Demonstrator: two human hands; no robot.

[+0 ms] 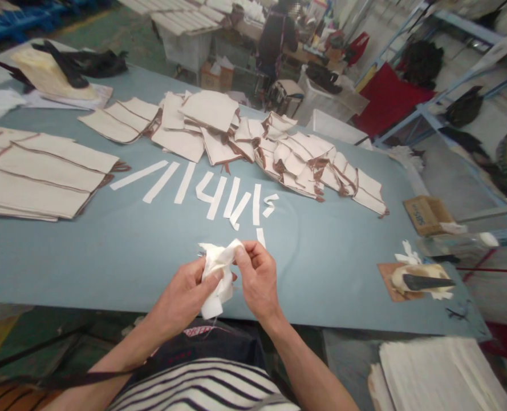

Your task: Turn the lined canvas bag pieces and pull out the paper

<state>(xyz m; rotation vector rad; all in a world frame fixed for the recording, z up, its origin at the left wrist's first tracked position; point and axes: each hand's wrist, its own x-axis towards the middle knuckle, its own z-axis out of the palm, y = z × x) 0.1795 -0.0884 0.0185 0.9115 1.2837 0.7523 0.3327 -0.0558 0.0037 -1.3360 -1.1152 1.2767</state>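
Note:
My left hand (186, 297) is closed round a crumpled bunch of white fabric strips (216, 273) near the front edge of the grey-blue table (108, 257). My right hand (257, 278) pinches the top of the same bunch with thumb and fingers. Several white strips (185, 182) lie laid out side by side on the table just beyond my hands. One short strip (260, 235) lies right above my right hand.
Stacked cream cloth pieces with brown edging (43, 174) lie at the left, a loose heap of them (287, 157) across the back. A small cardboard box (426, 214) and a scissors-like tool on a brown pad (424, 281) sit at the right. A person (276, 37) works beyond the table.

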